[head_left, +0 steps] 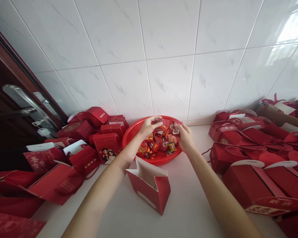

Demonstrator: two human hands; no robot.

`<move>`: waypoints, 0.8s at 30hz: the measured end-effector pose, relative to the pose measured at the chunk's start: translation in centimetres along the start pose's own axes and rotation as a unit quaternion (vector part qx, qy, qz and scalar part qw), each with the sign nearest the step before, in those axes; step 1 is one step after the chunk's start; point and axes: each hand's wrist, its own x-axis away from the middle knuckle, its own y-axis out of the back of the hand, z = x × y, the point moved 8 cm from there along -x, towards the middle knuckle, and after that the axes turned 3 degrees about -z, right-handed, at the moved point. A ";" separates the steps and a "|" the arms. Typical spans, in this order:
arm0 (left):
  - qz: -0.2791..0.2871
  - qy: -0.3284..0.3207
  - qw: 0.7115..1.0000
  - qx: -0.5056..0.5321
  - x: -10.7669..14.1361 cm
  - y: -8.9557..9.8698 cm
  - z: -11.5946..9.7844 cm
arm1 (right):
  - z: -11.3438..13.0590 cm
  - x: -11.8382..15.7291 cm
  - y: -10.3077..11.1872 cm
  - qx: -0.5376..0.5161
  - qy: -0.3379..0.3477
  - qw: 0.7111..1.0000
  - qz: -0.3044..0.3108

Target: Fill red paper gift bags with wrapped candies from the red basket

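A round red plastic basket (131, 132) holds a heap of wrapped candies (156, 145), mostly red with a few yellow ones. Over its far left part, my left hand (150, 126) pinches a red-wrapped candy (160, 121) between thumb and fingers. On the basket's right side, my right hand (185, 134) grips another candy (176, 130), dark red with a white-and-black label. Just in front of the basket an open red paper gift box (149, 185) stands upright between my forearms, its white inside showing; its bottom is hidden.
Red gift boxes (106, 145), some open, crowd the left side of the white table (186, 195). Rows of closed red boxes (253, 185) fill the right side. A tiled wall (169, 82) rises behind, and a dark door with a metal handle (24, 99) is at left.
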 end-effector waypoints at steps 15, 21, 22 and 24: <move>0.014 -0.012 0.999 -0.041 0.0 -0.4 -0.1 | -0.4 0.2 -0.8 0.042 -0.017 0.997 0.069; -0.011 -0.012 0.997 -0.070 -0.1 0.3 -0.1 | -0.3 0.0 -0.5 0.008 -0.007 0.998 0.056; -0.013 -0.006 0.997 -0.074 0.0 0.2 -0.1 | -0.3 0.0 -0.5 0.006 -0.009 0.999 0.053; -0.005 0.013 0.997 -0.072 0.1 0.0 0.1 | -0.2 0.0 -0.4 0.007 -0.008 0.999 0.050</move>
